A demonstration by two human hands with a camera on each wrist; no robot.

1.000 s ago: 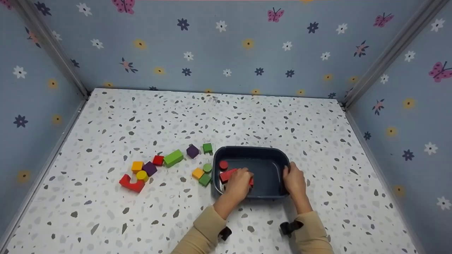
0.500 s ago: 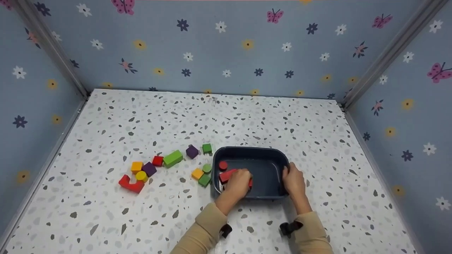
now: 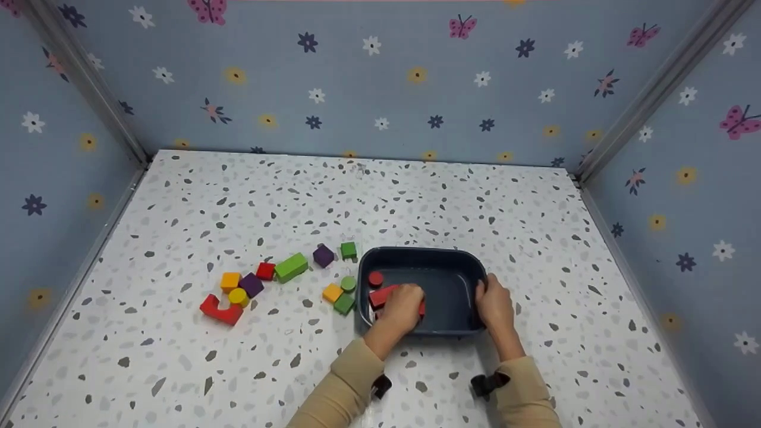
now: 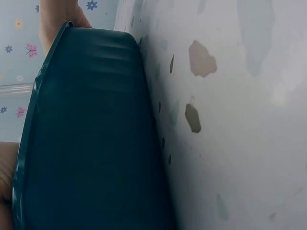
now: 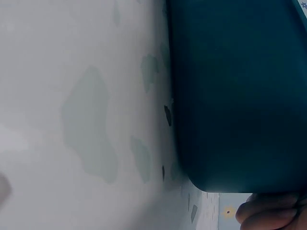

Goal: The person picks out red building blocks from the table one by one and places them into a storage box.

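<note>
A dark blue plastic tub (image 3: 449,295) sits on the speckled table. My left hand (image 3: 402,310) reaches into its left part, fingers curled down over a red block (image 3: 383,295); red also shows at the hand's right side. The fingertips are hidden beneath the hand. Beside them in the tub lies a red round block (image 3: 376,279). My right hand (image 3: 496,302) grips the tub's right end, thumb over the rim and fingers outside. Both wrist views are mostly filled by the tub's outer wall (image 4: 91,134), with right-hand fingers (image 5: 268,213) at its end in the right wrist view.
Close to the tub's left side lie green blocks (image 3: 344,304), a yellow block (image 3: 332,292) and a purple block (image 3: 323,255). Farther left are a light green block (image 3: 291,267), a red arch block (image 3: 220,311) and several small blocks. Flower-patterned walls (image 3: 380,77) enclose the table.
</note>
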